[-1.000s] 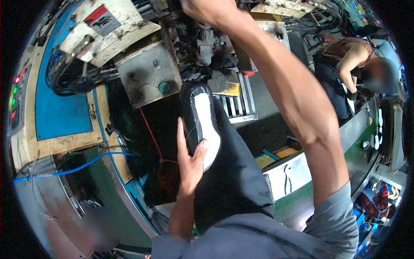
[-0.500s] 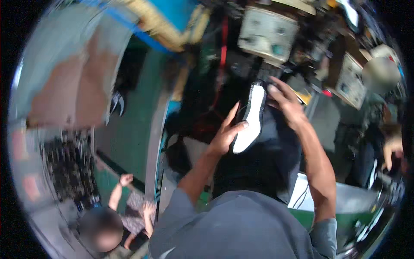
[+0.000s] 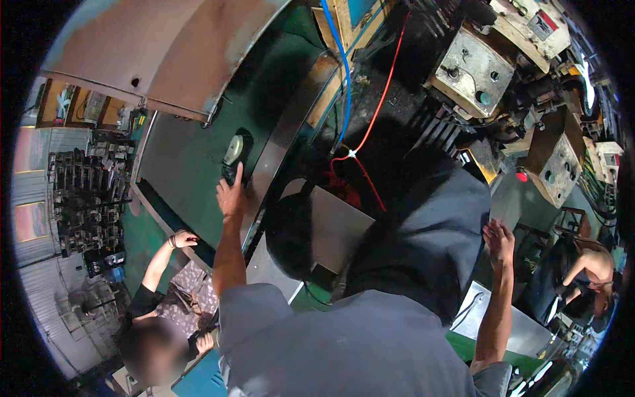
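A dark shoe [image 3: 245, 141] with a pale sole showing lies on the green conveyor belt [image 3: 192, 149], left of me. My left hand [image 3: 230, 197] reaches over the belt and grips the near end of this shoe, the index finger stretched along it and the thumb on its other side. Beside my dark-clothed thigh, my right hand [image 3: 499, 239] hangs with loosely bent fingers that are apart. It appears to hold nothing.
A metal hood [image 3: 165, 56] covers the belt's far part. Red [image 3: 387, 86] and blue [image 3: 343, 73] hoses hang ahead. Control boxes [image 3: 473, 71] stand ahead right. One co-worker's hand [image 3: 184, 239] is by the belt's near end; another person [image 3: 582, 271] bends at right.
Both hands held a white-soled shoe before me; now they are apart. My left hand went left to the belt and my right dropped beside my thigh. The view turned left.
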{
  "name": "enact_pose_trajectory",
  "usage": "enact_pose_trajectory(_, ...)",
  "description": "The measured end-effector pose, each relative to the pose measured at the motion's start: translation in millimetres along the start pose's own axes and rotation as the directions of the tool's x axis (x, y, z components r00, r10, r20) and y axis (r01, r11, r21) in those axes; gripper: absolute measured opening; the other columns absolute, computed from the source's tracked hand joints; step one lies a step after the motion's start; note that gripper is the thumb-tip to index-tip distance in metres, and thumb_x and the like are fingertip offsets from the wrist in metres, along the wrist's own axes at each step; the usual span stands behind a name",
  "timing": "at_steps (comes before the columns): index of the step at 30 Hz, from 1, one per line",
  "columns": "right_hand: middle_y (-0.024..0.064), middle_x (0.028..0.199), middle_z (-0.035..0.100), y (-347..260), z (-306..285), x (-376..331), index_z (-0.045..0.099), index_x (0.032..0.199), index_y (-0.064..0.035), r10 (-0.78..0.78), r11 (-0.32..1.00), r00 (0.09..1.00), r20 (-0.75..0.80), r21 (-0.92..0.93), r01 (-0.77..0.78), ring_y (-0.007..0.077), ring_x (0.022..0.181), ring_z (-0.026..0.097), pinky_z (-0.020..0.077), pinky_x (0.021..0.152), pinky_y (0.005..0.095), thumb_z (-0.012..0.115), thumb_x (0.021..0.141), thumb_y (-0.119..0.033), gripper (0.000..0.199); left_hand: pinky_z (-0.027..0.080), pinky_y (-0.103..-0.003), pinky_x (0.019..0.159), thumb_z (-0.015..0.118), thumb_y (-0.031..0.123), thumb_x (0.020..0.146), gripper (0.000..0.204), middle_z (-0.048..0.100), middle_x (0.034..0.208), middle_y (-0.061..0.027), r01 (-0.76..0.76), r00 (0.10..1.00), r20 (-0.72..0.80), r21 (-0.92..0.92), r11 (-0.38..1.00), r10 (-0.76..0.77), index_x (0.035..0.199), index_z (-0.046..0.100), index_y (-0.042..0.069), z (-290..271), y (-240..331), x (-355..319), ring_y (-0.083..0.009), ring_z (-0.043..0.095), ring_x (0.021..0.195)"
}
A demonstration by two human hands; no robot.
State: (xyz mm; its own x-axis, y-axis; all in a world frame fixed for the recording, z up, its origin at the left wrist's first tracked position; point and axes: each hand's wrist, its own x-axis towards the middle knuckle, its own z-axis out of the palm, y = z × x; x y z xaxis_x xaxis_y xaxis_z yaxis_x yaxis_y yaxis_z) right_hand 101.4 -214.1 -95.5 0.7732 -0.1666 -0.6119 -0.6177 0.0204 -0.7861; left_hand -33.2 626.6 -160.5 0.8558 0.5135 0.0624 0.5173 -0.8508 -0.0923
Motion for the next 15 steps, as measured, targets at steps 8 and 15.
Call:
enact_pose_trajectory(8, 0.0109, 0.12, 0.076, -22.3, 0.3, -22.4, 0.066, 0.14, 0.0022, 0.002, 0.988, 1.0, -0.022, -0.152, -0.006, 0.0207, 0.103, 0.075, 0.0587, 0.088, 0.0333, 0.065, 0.11, -0.027, 0.042, 0.053, -0.062, 0.102, 0.058, 0.021, 0.106, 0.073, 0.049, 0.151, -0.0216, 0.341, 0.898, 0.171, 0.31, 0.887, -0.405, 0.169, 0.031, 0.044, -5.3, -74.2, 58.1, -0.0508, 0.06, 0.126)
enact_pose_trajectory(15, 0.0127, 0.119, 0.075, 29.0, -53.7, -46.0, 0.066, 0.138, 0.0032, -0.132, 0.973, 0.985, -0.115, -0.203, 0.107, 0.0214, 0.1, 0.075, 0.0614, 0.089, 0.0353, 0.063, 0.112, -0.023, 0.037, 0.061, -0.047, 0.091, 0.064, 0.019, 0.094, 0.027, 0.072, 0.121, -0.0188, 0.024, 0.995, 0.099, -0.094, 0.995, -0.014, 0.116, 0.072, 0.004, 58.0, 99.8, 96.6, -0.04, 0.07, 0.107)
